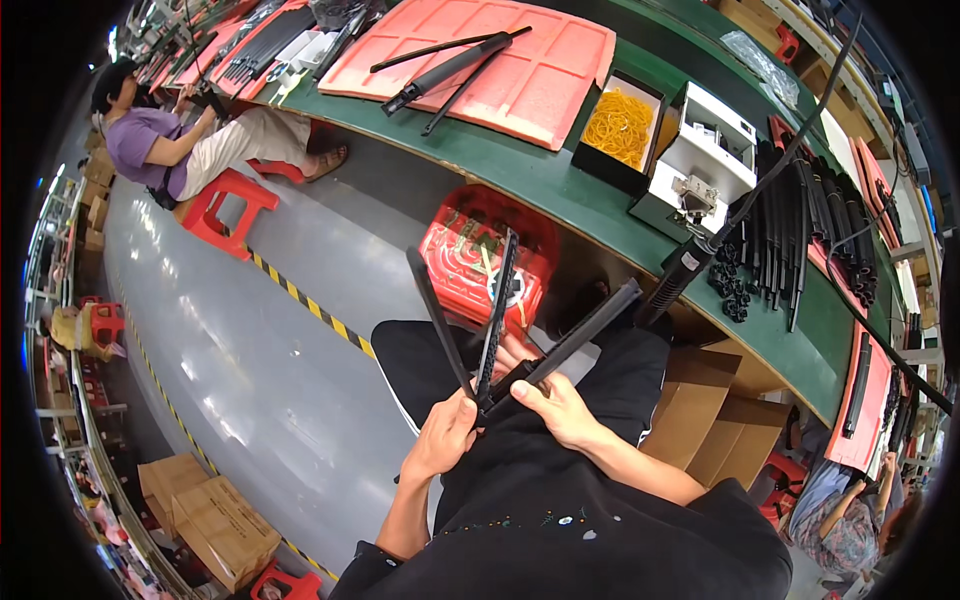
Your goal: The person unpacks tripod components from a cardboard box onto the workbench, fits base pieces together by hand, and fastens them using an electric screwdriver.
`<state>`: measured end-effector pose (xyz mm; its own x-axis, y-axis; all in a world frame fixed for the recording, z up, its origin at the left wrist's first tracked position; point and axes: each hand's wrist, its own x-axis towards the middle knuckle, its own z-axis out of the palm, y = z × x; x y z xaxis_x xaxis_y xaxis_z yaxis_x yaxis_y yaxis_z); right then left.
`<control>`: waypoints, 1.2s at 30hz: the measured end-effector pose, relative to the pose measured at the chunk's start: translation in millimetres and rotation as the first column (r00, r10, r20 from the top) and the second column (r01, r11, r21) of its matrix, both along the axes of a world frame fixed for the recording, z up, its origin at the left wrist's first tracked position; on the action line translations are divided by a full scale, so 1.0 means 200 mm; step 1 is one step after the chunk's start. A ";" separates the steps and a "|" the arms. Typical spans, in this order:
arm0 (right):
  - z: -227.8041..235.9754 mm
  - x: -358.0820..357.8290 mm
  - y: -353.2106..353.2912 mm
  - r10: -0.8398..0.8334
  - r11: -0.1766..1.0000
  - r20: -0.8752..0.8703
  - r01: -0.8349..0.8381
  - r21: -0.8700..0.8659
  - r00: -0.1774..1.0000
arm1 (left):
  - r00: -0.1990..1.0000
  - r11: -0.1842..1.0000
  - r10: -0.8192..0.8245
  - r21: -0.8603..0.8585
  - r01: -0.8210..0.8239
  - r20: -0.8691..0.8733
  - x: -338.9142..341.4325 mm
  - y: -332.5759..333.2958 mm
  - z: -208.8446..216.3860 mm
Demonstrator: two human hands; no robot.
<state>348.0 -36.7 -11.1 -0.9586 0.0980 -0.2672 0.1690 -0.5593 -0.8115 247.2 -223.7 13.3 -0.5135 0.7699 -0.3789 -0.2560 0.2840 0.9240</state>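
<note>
Above my lap I hold a black tripod-like stand (496, 318) with three long slim bars fanning out from a joint at its lower end. My left hand (443, 437) pinches the base of the left bar at the joint. My right hand (562, 408) is closed around the thicker right bar, thumb on top and fingers behind it. The middle bar shows a ridged inner side. Part of the joint is hidden by my fingers. A similar black stand (455, 75) lies spread on a pink foam tray (560, 50) on the bench.
On the green bench (500, 170) stand a box of yellow rubber bands (618, 125), a white screw feeder (705, 160) and several black rods (785, 230). A black corded power tool (685, 268) hangs at the bench edge. A red stool (485, 255) stands ahead; cartons (700, 410) sit right.
</note>
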 end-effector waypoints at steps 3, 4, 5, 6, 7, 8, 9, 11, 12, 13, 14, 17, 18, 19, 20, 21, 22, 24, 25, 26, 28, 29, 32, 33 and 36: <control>-0.07 -0.01 0.01 -0.115 0.991 0.009 0.115 -0.066 0.993 | 0.999 0.999 0.022 -0.037 -0.024 -0.044 0.02 0.01 -0.03; -0.09 0.00 0.03 -0.117 0.991 0.012 0.117 -0.062 0.993 | 0.999 0.998 0.017 -0.052 -0.019 -0.046 0.02 0.01 -0.03; -0.06 -0.03 0.05 -0.092 0.992 -0.020 0.090 -0.091 0.996 | 0.999 0.997 0.018 -0.070 -0.022 -0.049 0.02 0.00 -0.03; -0.03 -0.05 0.07 -0.071 0.991 -0.052 0.065 -0.118 0.996 | 0.999 0.997 0.021 -0.068 -0.024 -0.046 0.02 0.00 -0.02; 0.02 -0.07 0.10 -0.073 0.985 -0.048 0.064 -0.162 0.996 | 1.000 0.999 0.006 -0.052 -0.006 0.012 0.01 -0.01 -0.02; 0.03 -0.09 0.12 -0.177 0.968 -0.080 0.158 -0.195 0.981 | 0.998 0.999 -0.011 -0.032 0.013 0.066 -0.01 -0.01 -0.01; 0.04 -0.09 0.18 -0.212 0.938 -0.132 0.164 -0.305 0.968 | 0.998 0.999 -0.011 -0.031 0.013 0.068 -0.03 -0.02 -0.01; 0.11 -0.15 0.30 -0.328 0.897 -0.277 0.206 -0.390 0.903 | 0.989 0.983 -0.145 -0.109 0.145 0.009 -0.06 -0.04 -0.01; 0.16 -0.15 0.36 -0.307 0.913 -0.333 0.176 -0.369 0.891 | 0.991 0.985 -0.134 -0.110 0.134 0.012 -0.07 -0.01 0.01; 0.22 -0.16 0.39 -0.307 0.915 -0.448 0.132 -0.381 0.840 | 0.985 0.991 -0.134 -0.011 0.134 -0.109 -0.07 0.05 0.04; 0.29 -0.15 0.45 -0.271 0.921 -0.567 0.039 -0.387 0.778 | 0.966 0.985 -0.123 0.089 0.146 -0.228 -0.08 0.12 0.06; 0.56 -0.12 0.59 -0.266 0.962 -0.779 0.109 -0.249 0.568 | 0.838 0.963 -0.006 0.222 0.152 -0.546 -0.09 0.37 0.07; 0.64 -0.10 0.62 -0.215 0.970 -0.809 0.213 -0.113 0.547 | 0.786 0.951 0.063 0.276 0.140 -0.615 -0.09 0.46 0.05; 0.72 -0.08 0.65 -0.147 0.959 -0.834 0.283 0.011 0.532 | 0.740 0.943 0.114 0.307 0.131 -0.663 -0.10 0.55 0.07; 0.78 -0.07 0.65 -0.154 0.922 -0.846 0.381 0.062 0.510 | 0.692 0.930 0.160 0.342 0.132 -0.703 -0.11 0.64 0.10; 0.83 -0.07 0.64 -0.148 0.900 -0.844 0.423 0.101 0.515 | 0.686 0.923 0.196 0.368 0.111 -0.701 -0.12 0.70 0.09; 0.86 -0.07 0.64 -0.138 0.871 -0.841 0.469 0.148 0.523 | 0.682 0.911 0.233 0.400 0.095 -0.693 -0.13 0.76 0.06; 0.88 -0.14 0.62 -0.120 0.840 -0.817 0.497 0.220 0.564 | 0.683 0.885 0.319 0.464 0.033 -0.657 -0.16 0.86 -0.01; 0.88 -0.16 0.62 -0.137 0.840 -0.811 0.501 0.209 0.568 | 0.676 0.880 0.340 0.475 0.016 -0.653 -0.17 0.87 -0.04; 0.87 -0.17 0.62 -0.157 0.835 -0.805 0.512 0.202 0.573 | 0.674 0.873 0.357 0.488 0.005 -0.647 -0.19 0.88 -0.04; 0.89 -0.19 0.66 -0.126 0.845 -0.797 0.485 0.226 0.591 | 0.687 0.877 0.345 0.480 0.007 -0.639 -0.21 0.91 -0.02; 0.91 -0.20 0.68 -0.121 0.856 -0.787 0.465 0.226 0.604 | 0.697 0.884 0.329 0.468 0.010 -0.637 -0.21 0.92 -0.01; 0.94 -0.27 0.70 -0.105 0.863 -0.778 0.446 0.238 0.619 | 0.705 0.861 0.365 0.508 -0.007 -0.608 -0.23 0.96 -0.03; 0.94 -0.30 0.70 -0.104 0.864 -0.778 0.443 0.237 0.619 | 0.708 0.872 0.353 0.490 -0.012 -0.612 -0.24 0.95 -0.04; 0.97 -0.34 0.71 -0.062 0.870 -0.786 0.419 0.259 0.615 | 0.722 0.850 0.374 0.527 -0.016 -0.582 -0.27 0.99 -0.02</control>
